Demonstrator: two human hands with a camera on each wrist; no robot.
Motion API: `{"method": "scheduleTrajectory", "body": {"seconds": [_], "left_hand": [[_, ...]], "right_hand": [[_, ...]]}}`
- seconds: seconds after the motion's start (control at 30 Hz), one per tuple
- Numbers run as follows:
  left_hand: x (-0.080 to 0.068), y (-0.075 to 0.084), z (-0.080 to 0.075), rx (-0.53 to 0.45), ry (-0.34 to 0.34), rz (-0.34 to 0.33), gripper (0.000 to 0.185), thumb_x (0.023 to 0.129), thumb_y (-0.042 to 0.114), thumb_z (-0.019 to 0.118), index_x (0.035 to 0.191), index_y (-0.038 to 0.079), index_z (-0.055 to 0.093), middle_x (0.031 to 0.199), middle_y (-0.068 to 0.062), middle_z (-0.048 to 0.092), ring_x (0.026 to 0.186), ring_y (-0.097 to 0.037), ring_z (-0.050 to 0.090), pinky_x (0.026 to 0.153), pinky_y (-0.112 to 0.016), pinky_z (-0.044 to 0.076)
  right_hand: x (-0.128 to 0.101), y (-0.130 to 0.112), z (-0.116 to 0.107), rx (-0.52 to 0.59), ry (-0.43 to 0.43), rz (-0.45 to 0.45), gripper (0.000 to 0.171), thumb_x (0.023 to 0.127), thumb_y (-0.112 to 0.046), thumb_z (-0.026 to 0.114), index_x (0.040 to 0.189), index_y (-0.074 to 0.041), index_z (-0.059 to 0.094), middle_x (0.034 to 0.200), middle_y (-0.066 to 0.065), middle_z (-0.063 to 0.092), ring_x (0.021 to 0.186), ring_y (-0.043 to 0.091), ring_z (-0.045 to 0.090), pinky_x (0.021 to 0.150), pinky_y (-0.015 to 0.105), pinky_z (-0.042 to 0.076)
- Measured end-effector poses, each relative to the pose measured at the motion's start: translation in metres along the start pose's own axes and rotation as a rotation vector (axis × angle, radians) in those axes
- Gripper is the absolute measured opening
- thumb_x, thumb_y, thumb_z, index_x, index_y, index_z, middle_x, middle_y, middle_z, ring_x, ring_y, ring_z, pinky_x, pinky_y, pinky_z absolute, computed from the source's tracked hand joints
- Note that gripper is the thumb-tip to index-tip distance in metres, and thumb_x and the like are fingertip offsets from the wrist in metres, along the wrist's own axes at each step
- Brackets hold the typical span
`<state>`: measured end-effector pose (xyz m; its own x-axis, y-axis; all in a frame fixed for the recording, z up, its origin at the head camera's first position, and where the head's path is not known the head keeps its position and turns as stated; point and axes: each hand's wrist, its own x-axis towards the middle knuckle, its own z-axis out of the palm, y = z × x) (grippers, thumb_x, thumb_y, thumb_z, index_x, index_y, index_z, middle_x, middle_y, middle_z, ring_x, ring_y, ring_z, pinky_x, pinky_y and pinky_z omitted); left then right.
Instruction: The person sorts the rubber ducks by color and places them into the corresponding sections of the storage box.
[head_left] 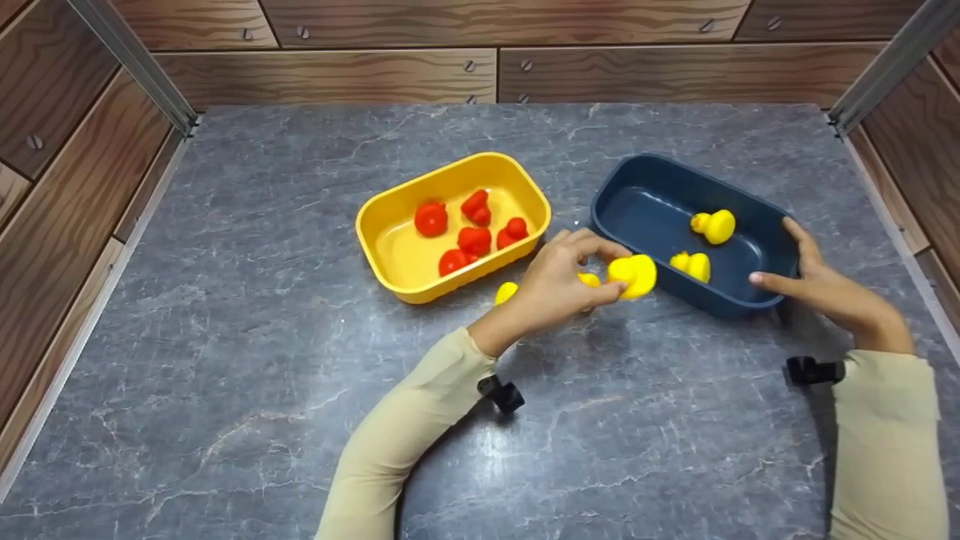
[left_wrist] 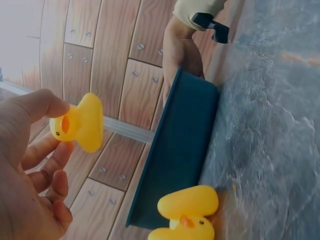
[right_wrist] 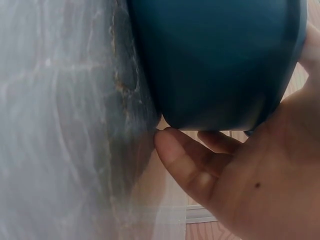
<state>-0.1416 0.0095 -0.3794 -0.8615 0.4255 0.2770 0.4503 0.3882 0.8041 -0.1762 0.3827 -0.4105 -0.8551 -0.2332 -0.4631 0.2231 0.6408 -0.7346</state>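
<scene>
My left hand pinches a yellow rubber duck between thumb and fingers, just off the near wall of a dark blue bin. In the left wrist view the pinched duck is tipped on its side, its beak near the fingertips. My right hand grips the bin's right end, thumb over the rim and the other fingers along the outer wall. Two yellow ducks lie in this bin. More yellow ducks are on the table, partly hidden behind my left hand in the head view.
Left of the blue bin stands a yellow bin with several red rubber ducks inside. Both bins rest on a grey marbled tabletop. Wood-patterned panels close off the back and sides.
</scene>
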Motion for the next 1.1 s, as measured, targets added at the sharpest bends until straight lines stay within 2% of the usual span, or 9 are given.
{"method": "scheduleTrajectory", "body": {"seconds": [0.27,0.33,0.5,0.57,0.73,0.93,1.1], "left_hand": [[0.008,-0.005,0.012,-0.135,0.096,0.006,0.031,0.08,0.019,0.078,0.108,0.011,0.071,0.1,0.0,0.068,0.098,-0.021,0.056,0.086,-0.033,0.046],[0.01,-0.006,0.015,-0.147,0.119,-0.011,0.031,0.079,0.018,0.078,0.108,0.011,0.071,0.101,0.0,0.068,0.097,-0.018,0.056,0.085,-0.031,0.047],[0.015,-0.005,0.023,-0.162,0.155,-0.05,0.032,0.078,0.017,0.078,0.109,0.012,0.071,0.102,0.0,0.067,0.093,-0.005,0.051,0.081,-0.016,0.045],[0.019,-0.003,0.025,-0.175,0.167,-0.056,0.032,0.079,0.017,0.078,0.11,0.012,0.071,0.102,0.0,0.066,0.093,-0.005,0.05,0.08,-0.013,0.042],[0.025,-0.004,0.032,-0.187,0.202,-0.058,0.032,0.079,0.016,0.077,0.11,0.013,0.07,0.102,0.001,0.065,0.096,-0.007,0.053,0.081,-0.012,0.041],[0.032,-0.005,0.04,-0.185,0.253,-0.076,0.032,0.079,0.018,0.078,0.109,0.014,0.07,0.102,0.002,0.065,0.09,-0.003,0.049,0.079,-0.012,0.04],[0.038,-0.003,0.041,-0.145,0.258,-0.107,0.031,0.08,0.023,0.078,0.109,0.017,0.07,0.102,0.005,0.065,0.088,-0.003,0.048,0.076,-0.012,0.038]], "right_hand": [[0.001,0.0,0.001,-0.012,0.001,-0.009,0.103,0.097,-0.037,0.052,0.143,-0.023,-0.039,0.144,0.022,-0.046,0.134,0.051,-0.034,0.106,0.073,-0.007],[0.002,0.001,0.002,-0.01,-0.002,-0.022,0.103,0.098,-0.035,0.053,0.143,-0.023,-0.038,0.145,0.022,-0.045,0.134,0.05,-0.034,0.106,0.073,-0.007],[0.001,0.002,0.002,-0.005,-0.001,-0.038,0.103,0.098,-0.034,0.054,0.144,-0.023,-0.038,0.145,0.02,-0.047,0.135,0.048,-0.035,0.105,0.074,-0.007],[0.001,0.002,0.001,-0.013,0.003,-0.031,0.103,0.098,-0.035,0.053,0.143,-0.024,-0.038,0.144,0.02,-0.047,0.135,0.049,-0.035,0.105,0.074,-0.007],[0.001,0.002,0.001,-0.02,0.001,-0.012,0.104,0.097,-0.036,0.053,0.143,-0.024,-0.039,0.144,0.022,-0.047,0.134,0.051,-0.034,0.105,0.074,-0.005],[0.001,0.0,0.0,-0.028,0.0,0.007,0.104,0.097,-0.037,0.053,0.142,-0.024,-0.04,0.144,0.022,-0.047,0.134,0.052,-0.033,0.105,0.074,-0.005],[0.0,-0.001,0.0,-0.029,0.006,0.003,0.104,0.097,-0.037,0.054,0.143,-0.025,-0.039,0.144,0.021,-0.047,0.134,0.052,-0.033,0.106,0.074,-0.004]]}}
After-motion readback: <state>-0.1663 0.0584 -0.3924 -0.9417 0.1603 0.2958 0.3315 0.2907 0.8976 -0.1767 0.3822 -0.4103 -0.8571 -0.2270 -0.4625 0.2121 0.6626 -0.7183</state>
